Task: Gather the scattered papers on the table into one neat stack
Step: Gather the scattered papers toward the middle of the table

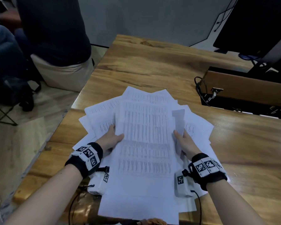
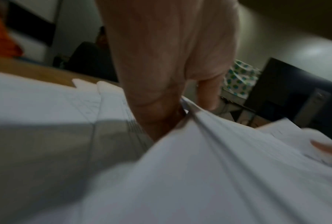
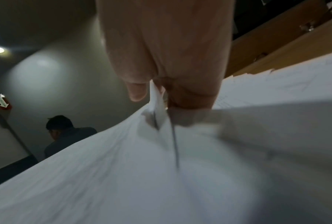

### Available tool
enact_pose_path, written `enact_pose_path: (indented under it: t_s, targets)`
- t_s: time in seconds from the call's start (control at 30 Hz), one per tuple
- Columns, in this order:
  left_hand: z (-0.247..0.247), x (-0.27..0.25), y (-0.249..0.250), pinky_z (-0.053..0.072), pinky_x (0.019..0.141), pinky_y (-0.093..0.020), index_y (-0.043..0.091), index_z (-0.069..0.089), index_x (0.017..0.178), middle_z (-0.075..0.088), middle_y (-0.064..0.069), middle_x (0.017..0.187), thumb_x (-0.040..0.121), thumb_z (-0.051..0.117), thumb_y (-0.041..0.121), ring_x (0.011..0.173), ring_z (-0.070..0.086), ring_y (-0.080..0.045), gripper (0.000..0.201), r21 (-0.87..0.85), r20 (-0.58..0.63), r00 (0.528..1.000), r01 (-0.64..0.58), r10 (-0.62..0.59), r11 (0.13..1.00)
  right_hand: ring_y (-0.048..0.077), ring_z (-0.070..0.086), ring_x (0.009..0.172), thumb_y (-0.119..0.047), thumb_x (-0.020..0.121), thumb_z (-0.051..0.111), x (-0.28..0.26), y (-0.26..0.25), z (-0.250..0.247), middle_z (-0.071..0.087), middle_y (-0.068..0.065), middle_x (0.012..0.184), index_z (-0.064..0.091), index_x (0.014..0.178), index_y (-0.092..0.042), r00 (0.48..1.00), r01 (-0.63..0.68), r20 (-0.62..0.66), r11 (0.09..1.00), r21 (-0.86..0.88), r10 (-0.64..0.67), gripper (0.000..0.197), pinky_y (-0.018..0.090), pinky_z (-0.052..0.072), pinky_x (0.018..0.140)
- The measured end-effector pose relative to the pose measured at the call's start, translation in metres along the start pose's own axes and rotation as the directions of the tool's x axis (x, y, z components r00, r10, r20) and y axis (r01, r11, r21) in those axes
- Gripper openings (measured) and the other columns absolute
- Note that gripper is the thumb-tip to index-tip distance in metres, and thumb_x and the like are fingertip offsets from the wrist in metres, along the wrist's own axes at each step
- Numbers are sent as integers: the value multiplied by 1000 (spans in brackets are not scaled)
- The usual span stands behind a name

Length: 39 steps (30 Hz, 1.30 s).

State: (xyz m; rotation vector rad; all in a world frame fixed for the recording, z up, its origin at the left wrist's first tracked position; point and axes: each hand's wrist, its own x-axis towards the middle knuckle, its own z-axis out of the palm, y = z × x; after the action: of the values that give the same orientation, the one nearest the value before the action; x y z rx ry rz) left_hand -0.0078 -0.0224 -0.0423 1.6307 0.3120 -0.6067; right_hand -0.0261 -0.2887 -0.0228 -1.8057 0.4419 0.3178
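A bundle of white printed sheets [image 1: 144,143] is held above the wooden table [image 1: 152,65], one side in each hand. My left hand [image 1: 112,137] grips its left edge, thumb on top and fingers underneath; the left wrist view shows that hand [image 2: 161,106] pinching the paper bundle [image 2: 209,166]. My right hand [image 1: 183,142] grips the right edge, and in the right wrist view this hand [image 3: 161,94] has its thumb and fingers pinching the sheets [image 3: 123,166]. More loose sheets [image 1: 102,111] lie fanned out on the table beneath the bundle.
A brown case with metal clasps [image 1: 243,88] and black cables sits at the table's right side, with a dark monitor [image 1: 253,23] behind it. A person in dark clothes [image 1: 55,30] sits beyond the table's left edge.
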Motion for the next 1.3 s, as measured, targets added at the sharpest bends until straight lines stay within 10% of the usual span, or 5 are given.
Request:
enact_pose_path:
  t_s: [0.17,0.33,0.57,0.9,1.3]
  targets:
    - [1,12,-19,33,112,-50,37,13,145,35,2,152,50,84,55,136,39,-24,120,-12,34,999,34,-33,999,22,49,123,-46,88,52,0,3,20,49,1,134,36,136,-8,998,-60,-2,994,87,61,64,38,37,107]
    - [2,-1,-9,42,104,-47,13,46,132,58,-5,127,84,65,12,115,55,-26,52,22,-254,963,-86,89,996,16,53,94,-40,92,50,5,3,6,55,2,109,52,112,-8,986,-75,-138,991,111,90,38,29,44,83]
    - [-22,8,-6,42,101,-55,5,48,130,59,-9,127,82,67,17,115,56,-32,53,-160,-328,945,-52,-4,986,39,44,115,-51,77,63,19,38,-44,43,23,129,43,125,9,848,-459,-478,770,-443,230,80,42,45,91]
    - [6,8,1,41,105,-51,4,50,128,61,-12,124,88,59,9,116,57,-31,40,-149,-149,988,14,-36,989,24,51,84,0,90,44,20,15,-13,53,2,73,50,91,-4,962,-96,-271,970,-225,32,8,26,41,69]
    - [16,7,0,46,101,-45,4,57,120,68,-12,113,88,59,12,106,64,-29,33,-196,-4,999,30,-32,980,31,54,114,-13,95,44,16,10,-19,56,17,127,47,122,-1,973,-129,-204,989,-66,113,30,36,44,90]
